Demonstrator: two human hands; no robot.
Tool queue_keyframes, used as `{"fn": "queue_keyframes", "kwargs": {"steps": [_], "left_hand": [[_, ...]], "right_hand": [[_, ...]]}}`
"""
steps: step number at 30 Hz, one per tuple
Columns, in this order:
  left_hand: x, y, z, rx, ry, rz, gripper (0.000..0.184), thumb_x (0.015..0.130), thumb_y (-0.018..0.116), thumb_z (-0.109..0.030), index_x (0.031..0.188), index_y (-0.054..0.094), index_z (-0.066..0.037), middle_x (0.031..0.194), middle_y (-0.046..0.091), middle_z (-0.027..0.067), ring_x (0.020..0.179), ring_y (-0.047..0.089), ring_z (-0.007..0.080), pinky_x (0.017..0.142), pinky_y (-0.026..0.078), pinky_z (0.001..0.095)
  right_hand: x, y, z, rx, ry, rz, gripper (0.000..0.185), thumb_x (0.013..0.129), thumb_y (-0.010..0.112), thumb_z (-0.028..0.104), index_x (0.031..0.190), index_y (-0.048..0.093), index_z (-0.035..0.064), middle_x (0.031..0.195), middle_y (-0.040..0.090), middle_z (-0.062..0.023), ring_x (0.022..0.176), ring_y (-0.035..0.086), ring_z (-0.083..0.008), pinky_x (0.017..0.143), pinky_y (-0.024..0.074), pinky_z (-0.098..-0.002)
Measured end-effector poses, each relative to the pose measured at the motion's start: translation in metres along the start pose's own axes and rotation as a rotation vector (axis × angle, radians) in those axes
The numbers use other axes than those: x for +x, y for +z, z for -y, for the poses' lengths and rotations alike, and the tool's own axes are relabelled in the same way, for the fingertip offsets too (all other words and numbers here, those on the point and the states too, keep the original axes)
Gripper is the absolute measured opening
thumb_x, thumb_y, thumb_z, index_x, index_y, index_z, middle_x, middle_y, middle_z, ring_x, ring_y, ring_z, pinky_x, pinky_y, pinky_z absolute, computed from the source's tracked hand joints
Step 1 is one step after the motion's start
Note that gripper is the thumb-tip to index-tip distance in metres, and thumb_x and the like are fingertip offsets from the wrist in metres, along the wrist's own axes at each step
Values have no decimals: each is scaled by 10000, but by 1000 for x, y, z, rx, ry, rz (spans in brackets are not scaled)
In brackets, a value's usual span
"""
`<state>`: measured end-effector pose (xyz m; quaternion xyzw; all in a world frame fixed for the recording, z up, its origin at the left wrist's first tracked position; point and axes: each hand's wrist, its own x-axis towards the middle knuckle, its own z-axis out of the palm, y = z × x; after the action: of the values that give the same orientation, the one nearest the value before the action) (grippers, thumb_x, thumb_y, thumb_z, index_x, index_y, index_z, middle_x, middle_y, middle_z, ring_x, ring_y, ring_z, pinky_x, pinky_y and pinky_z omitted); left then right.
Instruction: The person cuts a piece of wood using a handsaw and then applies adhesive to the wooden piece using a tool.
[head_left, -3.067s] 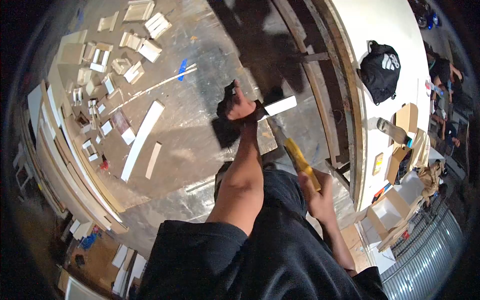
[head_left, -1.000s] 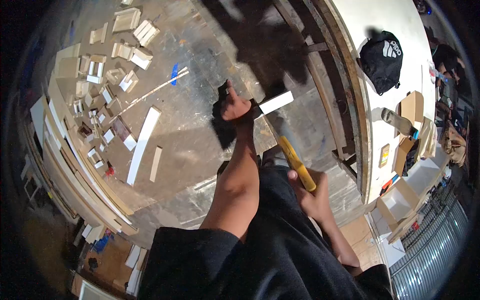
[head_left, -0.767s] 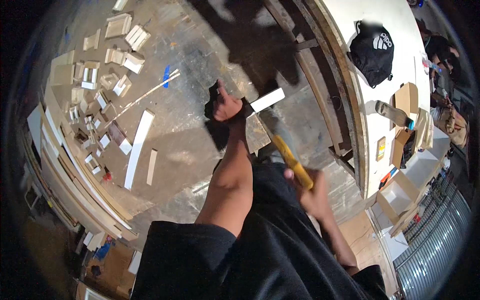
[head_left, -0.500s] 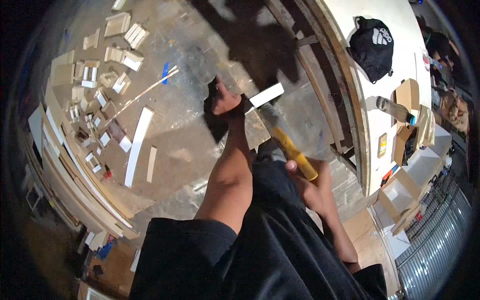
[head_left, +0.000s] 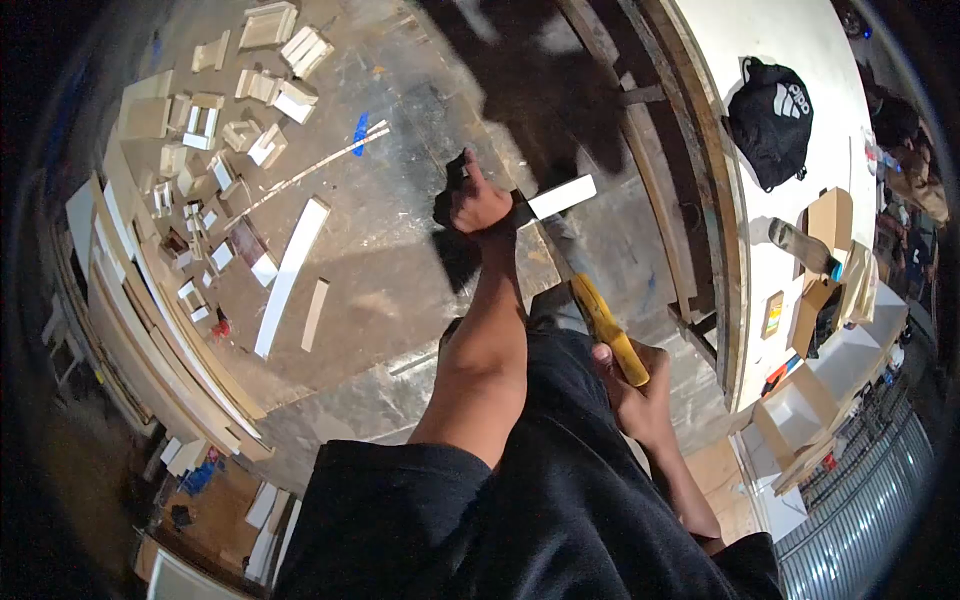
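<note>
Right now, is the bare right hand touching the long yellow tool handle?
Touching. The head view shows the right hand closed around the near end of the long yellow tool handle.

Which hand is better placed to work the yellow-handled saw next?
Right, I'd judge: the right hand grips the yellow handle, while the left hand is near the white piece.

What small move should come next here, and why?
Probably a short, light stroke by the right hand, with the left hand held steady: the yellow-handled saw points its blade at the white strip, near the left wrist.
</note>
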<state>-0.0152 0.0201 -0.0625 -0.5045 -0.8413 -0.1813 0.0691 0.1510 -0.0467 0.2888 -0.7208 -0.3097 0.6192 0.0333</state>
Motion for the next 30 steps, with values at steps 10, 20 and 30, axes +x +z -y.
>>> {"fn": "queue_keyframes", "kwargs": {"steps": [10,20,30], "left_hand": [[2,-1,-3,12,-28,51,753,768,643,-136,1492,498,-285,730,646,81,641,631,328,537,483,470],[1,1,-5,62,-42,-17,669,780,581,-129,1434,576,-270,713,632,60,588,599,317,499,455,457],[-5,10,-4,161,-77,46,738,728,647,-137,1444,555,-292,710,632,58,601,605,310,500,443,450]], "right_hand": [[-15,5,-16,45,-294,-194,479,979,693,405,807,613,-35,672,491,42,630,424,-90,541,348,-292],[13,15,-27,14,-283,-175,475,979,697,389,836,621,-58,673,508,8,664,457,-99,570,392,-322],[30,9,-19,-39,-214,-29,484,974,705,397,935,651,-82,697,535,-25,704,478,-91,615,418,-304]]}}
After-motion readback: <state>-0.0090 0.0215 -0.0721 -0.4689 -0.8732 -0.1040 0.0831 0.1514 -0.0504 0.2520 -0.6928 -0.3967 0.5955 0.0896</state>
